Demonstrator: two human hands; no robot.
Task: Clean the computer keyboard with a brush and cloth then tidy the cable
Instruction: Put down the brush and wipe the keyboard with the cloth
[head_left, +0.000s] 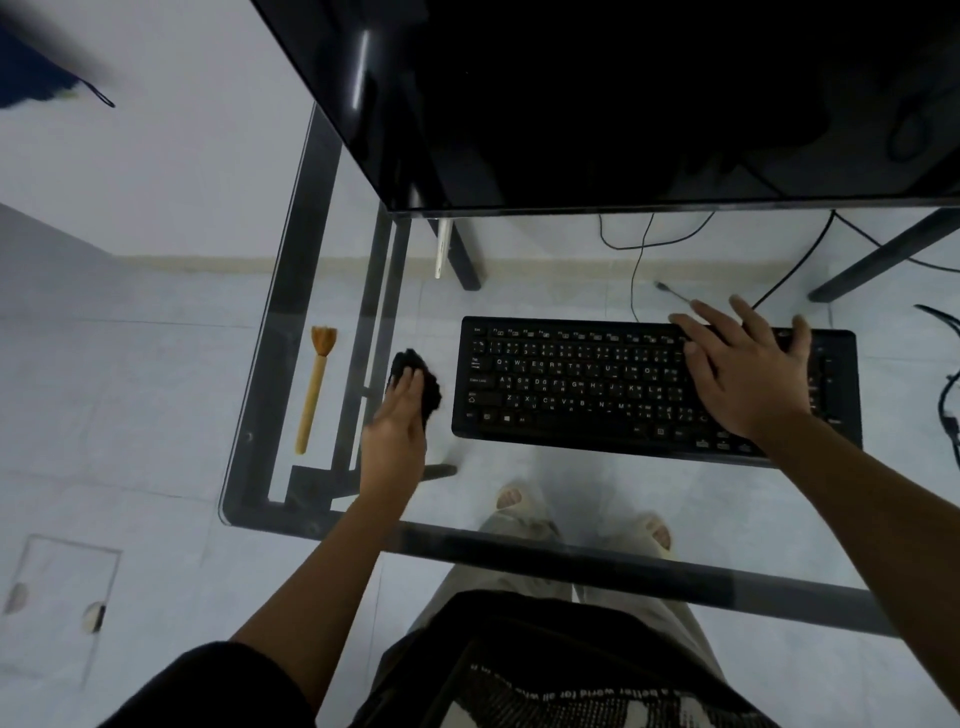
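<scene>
- Printed dark shirt (545, 691) fills the bottom centre of the frame, and both bare forearms reach up from either side of it.
- Left of centre, the left hand (397, 415) lies on a crumpled black cloth (423, 389). Its fingers are fairly straight and laid over the top, not wrapped round the cloth as far as I can see.
- Right of centre, the right hand (748, 374) is spread flat, fingers straight and apart, pressing on the right-hand part of the black keyboard (571, 384).
- That keyboard lies flat on the glass tabletop (545, 467) in the middle of the frame, with the cloth just beside its left end.
- Further left, a wooden brush (316, 384) lies on the glass, apart from the cloth, with its bristles pointing toward the top of the frame.
- A thin black cable (635, 280) runs from the keyboard's far edge up toward the dark monitor (623, 104) that fills the upper right.
- Through the glass, feet in pale sandals (511, 499) show on the tiled floor.
</scene>
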